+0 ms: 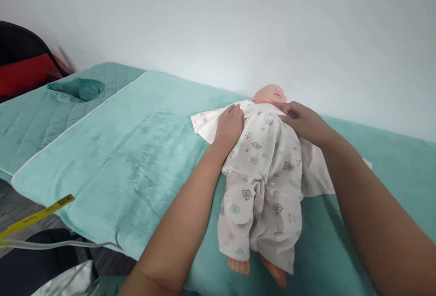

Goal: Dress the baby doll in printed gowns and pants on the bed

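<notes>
A baby doll (270,93) lies on its back, head toward the wall and bare feet toward me. It wears a white shirt (315,168) and white printed trousers (255,150) that reach high up its chest. My left hand (230,125) rests at the doll's side over the shirt, fingers together and closed at the edge of the trousers' waistband; its fingertips are partly hidden. On the other side, my right hand (301,121) pinches the waistband between thumb and fingers, close to the doll's chin. Both shirt sleeves spread out sideways.
A teal plush cover (136,164) lies over the bed, with a face hole (76,89) at the far left. Behind stands a white wall (218,27). A yellow tape strip (37,218) and a pale cable (61,244) are at lower left, a black and red chair (27,71) at upper left.
</notes>
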A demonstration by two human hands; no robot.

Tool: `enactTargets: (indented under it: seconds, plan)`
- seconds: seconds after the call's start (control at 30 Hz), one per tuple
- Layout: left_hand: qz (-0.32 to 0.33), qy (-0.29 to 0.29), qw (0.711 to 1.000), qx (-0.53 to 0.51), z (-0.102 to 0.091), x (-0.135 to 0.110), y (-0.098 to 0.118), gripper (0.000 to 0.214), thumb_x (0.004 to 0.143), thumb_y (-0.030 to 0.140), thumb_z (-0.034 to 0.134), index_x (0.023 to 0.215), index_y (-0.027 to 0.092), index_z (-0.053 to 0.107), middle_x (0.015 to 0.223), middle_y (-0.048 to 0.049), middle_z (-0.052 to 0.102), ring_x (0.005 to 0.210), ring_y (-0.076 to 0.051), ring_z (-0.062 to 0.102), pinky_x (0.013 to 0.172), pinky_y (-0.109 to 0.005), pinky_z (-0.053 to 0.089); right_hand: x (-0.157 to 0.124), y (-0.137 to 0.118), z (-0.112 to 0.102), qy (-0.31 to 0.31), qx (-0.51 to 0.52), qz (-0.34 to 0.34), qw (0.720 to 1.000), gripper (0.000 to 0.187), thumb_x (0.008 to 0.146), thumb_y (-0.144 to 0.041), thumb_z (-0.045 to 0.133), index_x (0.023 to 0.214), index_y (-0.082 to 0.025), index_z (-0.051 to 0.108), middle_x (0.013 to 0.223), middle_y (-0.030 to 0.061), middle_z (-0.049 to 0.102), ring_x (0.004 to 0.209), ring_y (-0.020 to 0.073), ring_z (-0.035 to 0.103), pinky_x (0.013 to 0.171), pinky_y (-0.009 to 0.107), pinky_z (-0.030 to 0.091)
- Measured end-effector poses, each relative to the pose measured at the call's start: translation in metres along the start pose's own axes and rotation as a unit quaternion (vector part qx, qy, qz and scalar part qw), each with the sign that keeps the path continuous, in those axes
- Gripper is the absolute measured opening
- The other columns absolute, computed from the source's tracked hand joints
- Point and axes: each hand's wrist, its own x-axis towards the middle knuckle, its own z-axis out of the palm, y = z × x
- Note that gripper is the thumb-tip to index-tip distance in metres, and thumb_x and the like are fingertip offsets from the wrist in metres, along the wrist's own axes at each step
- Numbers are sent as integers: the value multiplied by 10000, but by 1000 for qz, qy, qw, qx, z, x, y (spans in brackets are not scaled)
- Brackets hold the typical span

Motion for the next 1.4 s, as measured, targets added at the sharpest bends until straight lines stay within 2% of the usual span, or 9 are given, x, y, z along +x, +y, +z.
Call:
enactTargets:
  seconds: [0.1,0.3,0.43,0.57,0.67,0.83,1.2,1.3,1.4]
  plan:
    - [-38,-45,997,49,-2,9,3,102,954,205,423,982,174,516,1040,-158,649,1116,-301,559,959,-428,395,4,0,0,-30,-50,-11,998,212,718,-352,735,671,-240,560,652,-41,571,639,150,443,620,286,347]
    - [-74,-17,994,80,2,27,5,164,971,201,370,1065,167,501,933,-154,645,956,-285,593,823,-374,423,12,9,8,66,-75,6,995,181,726,-311,701,667,-249,542,627,-30,521,622,154,403,631,303,336]
    - [-73,-4,993,94,8,32,3,162,967,191,387,1037,180,533,992,-151,632,1013,-288,551,822,-372,426,17,16,17,151,-95,11,984,205,725,-273,682,642,-251,495,638,-20,515,639,167,434,661,330,359]
    - [-39,13,995,89,7,27,0,131,964,293,464,988,211,564,1036,-125,610,1043,-288,509,844,-379,419,6,19,26,183,-46,16,982,155,732,-315,689,696,-252,552,667,-12,573,642,172,492,676,344,408]
    - [-25,27,996,82,5,23,-1,167,962,346,473,1004,234,590,1021,-103,606,1015,-274,503,818,-361,413,-11,20,28,182,9,9,983,94,764,-329,665,817,-257,638,741,4,647,699,185,570,713,356,458]
    - [-14,24,997,74,6,20,-2,247,972,314,438,1074,265,657,1026,-94,599,995,-265,494,800,-357,406,-41,27,20,188,26,-5,982,215,757,-297,658,968,-257,672,1018,43,711,871,206,641,785,364,493]
    - [10,27,999,19,-3,6,1,312,910,133,435,1091,206,679,1132,-106,621,1071,-259,506,922,-379,420,-58,34,-5,86,-21,93,992,175,723,-355,682,840,-239,741,782,13,724,681,189,593,599,302,437]
    - [-17,50,999,-7,-7,-10,6,296,881,94,426,1017,199,668,1067,-97,634,1027,-237,532,915,-366,433,-59,35,-5,71,-9,124,990,154,718,-363,694,790,-236,741,739,14,714,615,172,558,532,291,417]
    - [-76,9,995,-66,-12,-28,8,232,855,102,456,935,197,653,909,-66,657,857,-205,575,838,-342,459,-61,37,-4,36,88,166,982,149,682,-349,736,777,-234,736,772,28,729,616,185,590,521,309,463]
